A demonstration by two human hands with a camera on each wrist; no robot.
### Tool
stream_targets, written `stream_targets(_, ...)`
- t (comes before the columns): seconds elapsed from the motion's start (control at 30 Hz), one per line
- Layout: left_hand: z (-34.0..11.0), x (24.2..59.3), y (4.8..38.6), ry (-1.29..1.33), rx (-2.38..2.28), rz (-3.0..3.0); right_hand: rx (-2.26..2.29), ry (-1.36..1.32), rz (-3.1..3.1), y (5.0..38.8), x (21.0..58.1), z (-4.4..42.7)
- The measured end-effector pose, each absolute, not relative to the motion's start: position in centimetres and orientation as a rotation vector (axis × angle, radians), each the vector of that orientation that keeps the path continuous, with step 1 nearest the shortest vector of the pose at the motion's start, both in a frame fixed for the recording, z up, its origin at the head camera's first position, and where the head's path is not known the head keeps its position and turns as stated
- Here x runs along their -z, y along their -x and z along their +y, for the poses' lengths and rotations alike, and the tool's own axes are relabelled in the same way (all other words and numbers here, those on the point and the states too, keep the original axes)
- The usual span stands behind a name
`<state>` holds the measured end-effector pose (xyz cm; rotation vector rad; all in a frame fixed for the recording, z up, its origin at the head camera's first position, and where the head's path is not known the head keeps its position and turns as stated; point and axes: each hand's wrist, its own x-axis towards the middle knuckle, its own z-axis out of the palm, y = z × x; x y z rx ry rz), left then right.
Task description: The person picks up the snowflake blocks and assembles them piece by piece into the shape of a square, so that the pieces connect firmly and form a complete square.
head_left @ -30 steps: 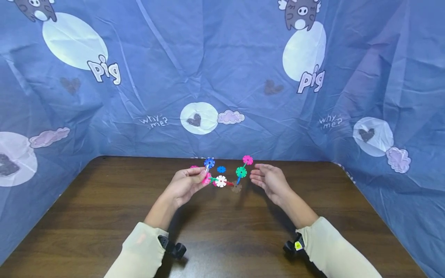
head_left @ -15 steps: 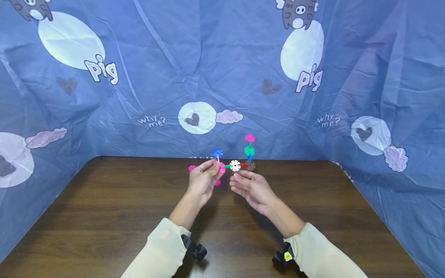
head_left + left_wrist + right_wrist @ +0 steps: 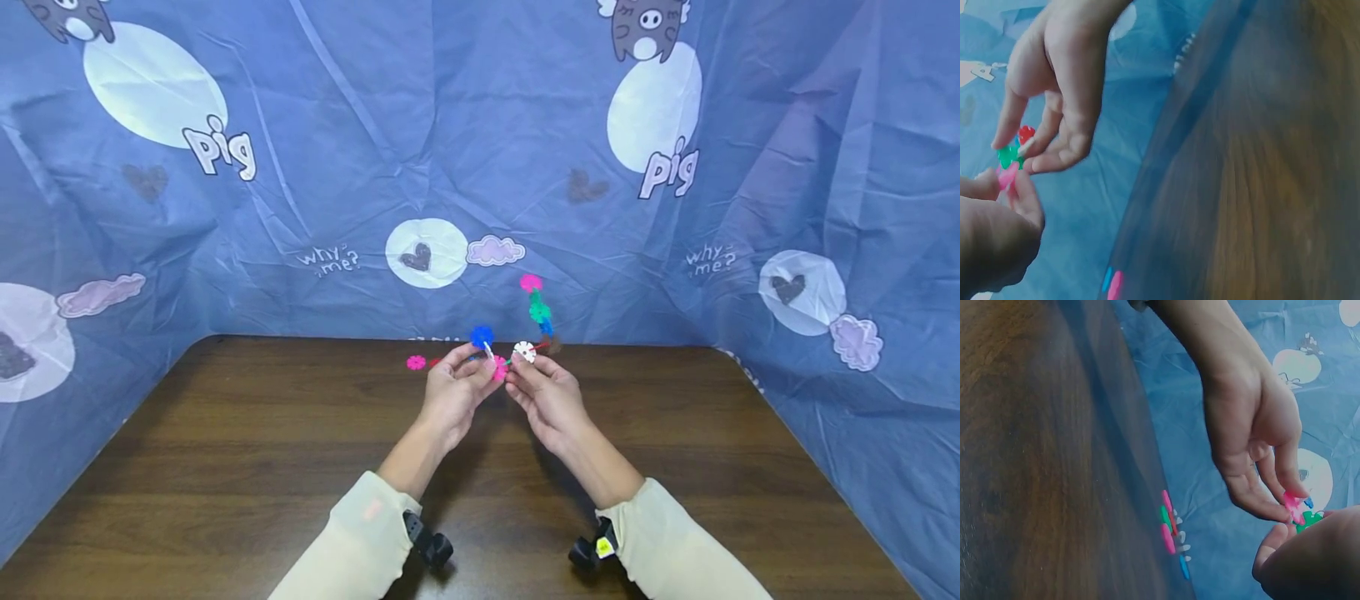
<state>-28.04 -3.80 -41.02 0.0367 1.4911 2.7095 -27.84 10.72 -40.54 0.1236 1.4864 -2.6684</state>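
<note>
Both hands hold up a chain of interlocking plastic snowflake discs above the far part of the table. My left hand (image 3: 453, 402) pinches a pink disc (image 3: 499, 368) between thumb and fingers; a blue disc (image 3: 482, 337) stands above it on a white one. Close beside it, my right hand (image 3: 553, 403) pinches the chain at the white disc (image 3: 524, 352). From there the chain runs through a brown disc (image 3: 553, 343) and bends upward to a green disc (image 3: 539, 312), topped by a pink one (image 3: 531, 283). Fingers partly hide the joint between the hands.
Loose discs lie near the table's far edge, including a pink one (image 3: 416, 362) left of the hands. In the right wrist view, several loose pieces, one a pink disc (image 3: 1168, 539), line that edge. Behind the brown wooden table (image 3: 225, 467) hangs a blue printed cloth (image 3: 315, 183).
My left hand has moved right with the chain, whose far end has risen. My right hand has come in from the right and now grips the chain near the white disc.
</note>
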Motion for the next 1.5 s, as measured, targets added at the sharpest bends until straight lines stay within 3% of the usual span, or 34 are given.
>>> stream_targets(0.57,-4.7,41.0,28.0,-0.072,-2.340,1.959,2.549,0.039,1.521,27.8,41.4,12.5)
stream_targets(0.97,-5.2,41.1,27.7,-0.161,-2.108,2.016,2.337,0.121,1.678,28.6,41.6,16.2)
stream_targets(1.5,-13.3,42.3,32.2,-0.266,-1.467,2.635,2.320,0.137,1.587,29.3,41.3,18.6)
